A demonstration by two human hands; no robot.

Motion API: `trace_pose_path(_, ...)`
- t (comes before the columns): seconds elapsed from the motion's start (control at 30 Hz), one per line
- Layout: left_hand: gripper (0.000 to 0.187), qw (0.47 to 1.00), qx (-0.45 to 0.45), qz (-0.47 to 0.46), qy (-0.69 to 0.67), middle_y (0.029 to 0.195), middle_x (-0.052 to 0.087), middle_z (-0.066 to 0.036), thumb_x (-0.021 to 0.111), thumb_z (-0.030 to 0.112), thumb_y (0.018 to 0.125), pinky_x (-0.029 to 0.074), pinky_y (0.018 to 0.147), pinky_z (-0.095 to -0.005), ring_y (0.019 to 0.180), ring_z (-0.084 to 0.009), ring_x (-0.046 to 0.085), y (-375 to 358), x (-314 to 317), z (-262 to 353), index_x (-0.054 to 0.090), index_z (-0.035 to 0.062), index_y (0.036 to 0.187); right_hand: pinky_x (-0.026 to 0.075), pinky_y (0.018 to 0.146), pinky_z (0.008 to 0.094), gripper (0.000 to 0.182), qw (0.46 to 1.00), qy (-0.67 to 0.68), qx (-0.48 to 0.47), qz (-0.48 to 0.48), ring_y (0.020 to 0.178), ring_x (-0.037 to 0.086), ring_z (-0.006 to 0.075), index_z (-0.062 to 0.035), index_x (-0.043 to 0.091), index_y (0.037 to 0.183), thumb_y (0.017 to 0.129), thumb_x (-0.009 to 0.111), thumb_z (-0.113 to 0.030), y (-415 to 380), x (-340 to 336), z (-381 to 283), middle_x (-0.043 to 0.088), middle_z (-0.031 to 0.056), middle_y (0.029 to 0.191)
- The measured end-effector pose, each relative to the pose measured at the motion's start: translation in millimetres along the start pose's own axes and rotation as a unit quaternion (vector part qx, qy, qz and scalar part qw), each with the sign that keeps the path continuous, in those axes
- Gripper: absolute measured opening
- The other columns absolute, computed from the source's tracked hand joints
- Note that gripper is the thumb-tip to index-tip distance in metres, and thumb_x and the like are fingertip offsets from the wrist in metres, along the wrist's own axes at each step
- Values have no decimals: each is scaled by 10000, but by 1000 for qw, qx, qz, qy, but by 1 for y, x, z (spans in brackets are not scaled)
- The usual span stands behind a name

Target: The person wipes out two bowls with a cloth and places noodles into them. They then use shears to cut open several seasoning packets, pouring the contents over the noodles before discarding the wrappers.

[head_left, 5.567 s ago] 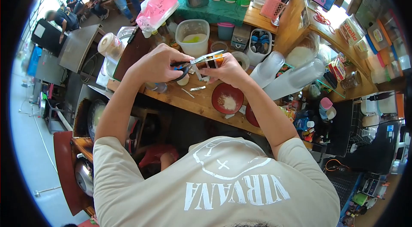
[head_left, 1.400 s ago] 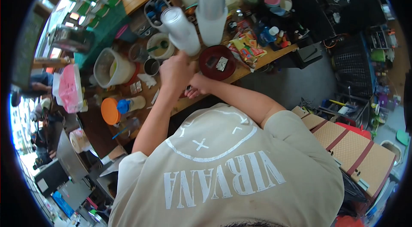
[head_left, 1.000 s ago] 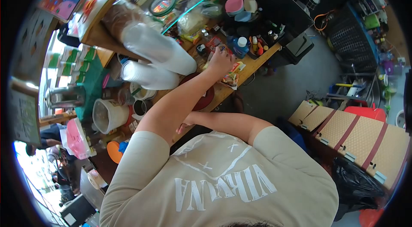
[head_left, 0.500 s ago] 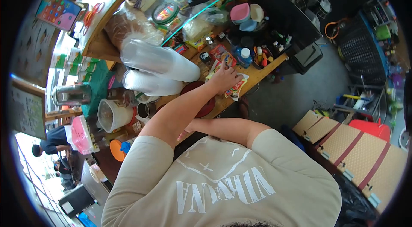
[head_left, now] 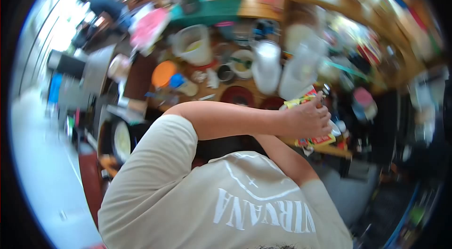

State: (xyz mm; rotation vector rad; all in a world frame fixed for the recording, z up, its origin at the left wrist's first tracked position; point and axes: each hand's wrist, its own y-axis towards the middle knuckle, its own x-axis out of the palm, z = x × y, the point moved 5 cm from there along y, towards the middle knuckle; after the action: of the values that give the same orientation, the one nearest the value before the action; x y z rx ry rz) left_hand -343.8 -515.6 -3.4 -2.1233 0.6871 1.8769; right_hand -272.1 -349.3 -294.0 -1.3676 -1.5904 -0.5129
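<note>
My left hand (head_left: 308, 119) reaches across to the right, its fingers closed on yellow-and-red sachets (head_left: 318, 140). Part of them sticks out above the knuckles and part below. The sachets are held over the front edge of the wooden table (head_left: 336, 151). My right forearm (head_left: 282, 152) passes beneath the left one, which hides the right hand. Just beyond the left hand stand stacks of clear plastic cups (head_left: 267, 67).
Left of the cups are a white tub (head_left: 193, 46), an orange lid (head_left: 164, 74) and a dark red round plate (head_left: 237, 95). A wok-like pan (head_left: 122, 140) sits at the left. A person (head_left: 106, 8) is in the far background.
My view has swung left and is blurred. My left hand has lifted the sachets off the tabletop toward me. The right forearm still crosses under the left.
</note>
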Motion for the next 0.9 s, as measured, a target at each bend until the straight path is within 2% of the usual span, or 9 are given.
trace_pose_path(0.07,424,997,-65,-29,9,1099,620,-70,675,207,823,374,1032,-607,1109,-226,596,-35,-37,-22,562,123,1223,603,581,342,317,1000,11,15,0,636,680,204,-56,581,1236,1019,560,-286,-5,-9,6,695,96,899)
trace_pose_path(0.13,653,979,-131,-140,-63,1155,606,-84,793,275,727,384,1008,-568,1137,-242,590,-81,-67,-42,536,102,1302,605,581,343,315,999,30,11,25,635,680,204,-56,580,1234,1020,560,-287,-9,-17,4,694,98,893)
trace_pose_path(0.27,970,949,-250,-152,-116,1162,600,-101,929,313,459,410,960,-489,1165,-268,577,-176,-116,-67,527,64,1306,608,580,345,313,989,81,-47,113,634,680,204,-55,578,1231,1021,559,-287,-12,-39,-8,693,101,880)
trace_pose_path(0.3,970,948,-255,-149,-116,1162,600,-101,929,313,459,410,960,-489,1165,-268,577,-196,-124,-71,527,64,1306,608,580,345,313,990,76,-43,112,634,680,204,-55,578,1231,1021,559,-287,-12,-28,-20,693,101,880)
trace_pose_path(0.37,872,919,-338,-147,-140,1146,611,-127,914,320,461,432,952,-455,1129,-310,593,-240,-138,-85,574,43,1215,614,571,338,282,958,-70,129,245,624,681,209,-28,571,1187,1022,555,-256,-21,6,-48,687,130,846)
trace_pose_path(0.5,908,870,-446,-163,-132,1176,630,-161,875,364,466,481,939,-435,1114,-346,612,-347,-132,-129,566,36,1254,609,535,324,282,953,-68,125,268,624,690,244,41,581,1101,1025,524,-224,-21,7,-51,685,172,852)
trace_pose_path(0.6,1048,769,-591,-229,-89,1249,599,-187,904,381,491,458,1029,-421,1180,-368,563,-440,-103,-167,458,2,1360,603,532,315,255,953,-66,134,263,603,677,213,23,569,1115,1017,550,-212,-23,11,-53,684,153,820)
trace_pose_path(0.77,959,694,-648,-286,-125,1255,600,-176,921,330,499,472,1035,-451,1213,-362,556,-526,-34,-202,458,57,1294,602,530,316,259,950,-63,129,277,601,677,216,28,574,1112,1010,562,-210,-24,17,-56,686,151,814)
trace_pose_path(0.9,983,698,-650,-271,-129,1288,590,-170,928,307,504,467,1039,-479,1230,-369,548,-538,-2,-209,453,87,1335,602,535,314,255,946,-50,137,288,608,679,219,25,576,1113,1003,572,-205,-24,17,-56,684,147,811)
